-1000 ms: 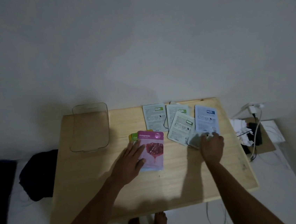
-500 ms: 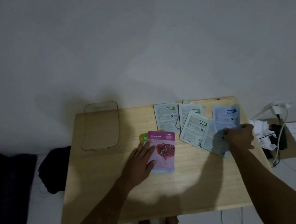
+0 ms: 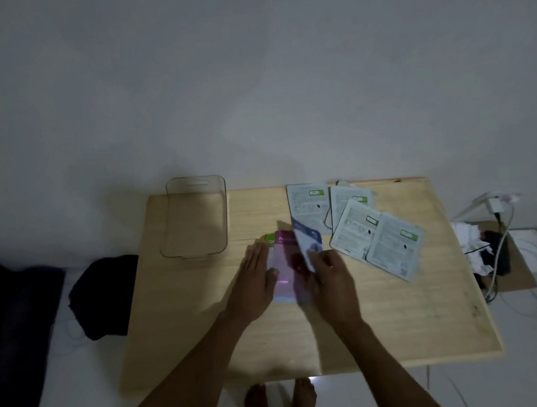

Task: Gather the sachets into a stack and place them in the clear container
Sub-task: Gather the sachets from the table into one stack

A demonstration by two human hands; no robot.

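Observation:
A pink pomegranate sachet [image 3: 285, 261] tops a small stack near the table's middle, with a green sachet [image 3: 268, 239] peeking out beneath it. My left hand [image 3: 257, 279] lies flat along the stack's left edge, fingers together. My right hand [image 3: 333, 279] grips a blue-topped sachet [image 3: 309, 240], held tilted over the stack. Several pale sachets [image 3: 356, 227] with green labels lie fanned at the back right. The clear container [image 3: 197, 217] stands empty at the back left corner of the wooden table [image 3: 388, 316].
A black cloth [image 3: 104, 296] lies on the white floor left of the table. Right of it, a charger with cables [image 3: 496, 209], crumpled white paper [image 3: 469, 238] and a dark phone sit on a brown board. My bare feet show below the table's front edge.
My right hand picked up the blue-topped sachet from the right group and carried it left over the pink stack. My left hand stayed on the stack.

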